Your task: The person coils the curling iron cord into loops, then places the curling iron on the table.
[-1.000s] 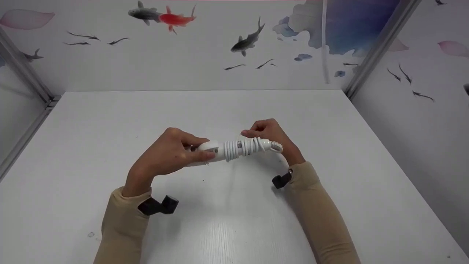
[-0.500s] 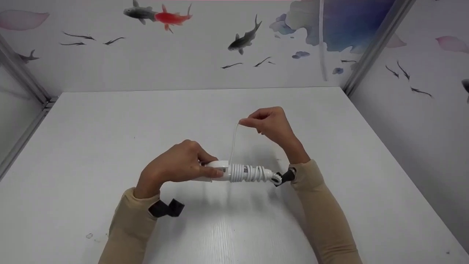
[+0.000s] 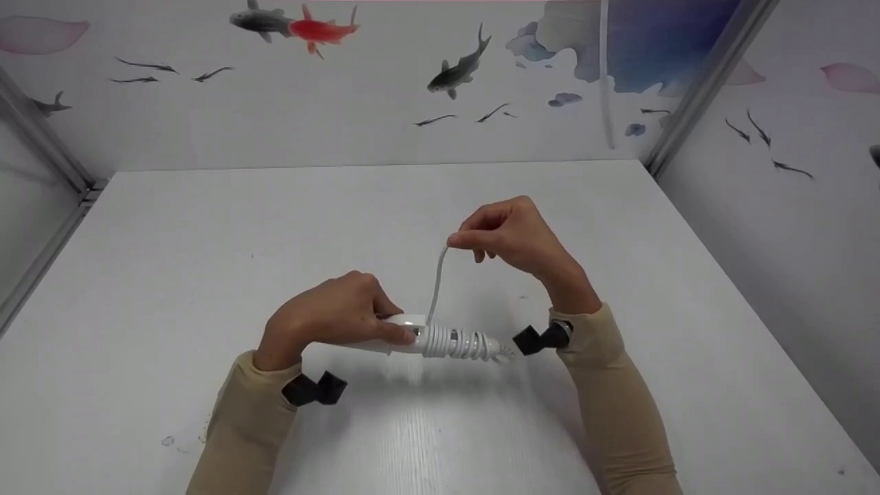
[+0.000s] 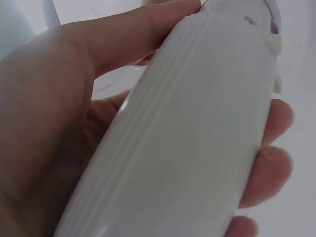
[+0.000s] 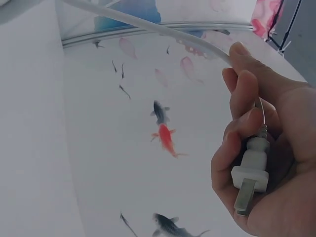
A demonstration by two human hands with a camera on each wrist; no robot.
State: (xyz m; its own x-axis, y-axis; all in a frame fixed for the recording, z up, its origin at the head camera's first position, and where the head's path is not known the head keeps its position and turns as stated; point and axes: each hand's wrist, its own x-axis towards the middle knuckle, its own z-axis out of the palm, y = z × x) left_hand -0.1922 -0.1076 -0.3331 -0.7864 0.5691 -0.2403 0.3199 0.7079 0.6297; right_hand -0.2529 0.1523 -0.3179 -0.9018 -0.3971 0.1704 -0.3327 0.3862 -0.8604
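A white hair iron [image 4: 173, 138], a long device with a ribbed side, slants down to the right over the table. My left hand [image 3: 337, 309] grips its thicker end, thumb along the top side and fingers round the other. White power cord [image 3: 438, 282] is wound in several turns round the narrower end, where a coiled cord sleeve shows at the tip. One length rises from the windings to my right hand [image 3: 512, 234], which pinches it between thumb and forefinger. Curled in that palm is the two-pin plug [image 5: 252, 170], seen in the right wrist view.
Both hands are over a white table [image 3: 172, 275]. White panels [image 3: 344, 117] painted with fish and petals stand at the back and sides, joined by metal posts [image 3: 708, 89]. A black wrist camera mount [image 3: 543, 338] juts inward from the right sleeve.
My right hand has moved up and away from the hair iron, drawing out a length of cord. The left hand has shifted nearer and right with the iron, whose cord end now dips.
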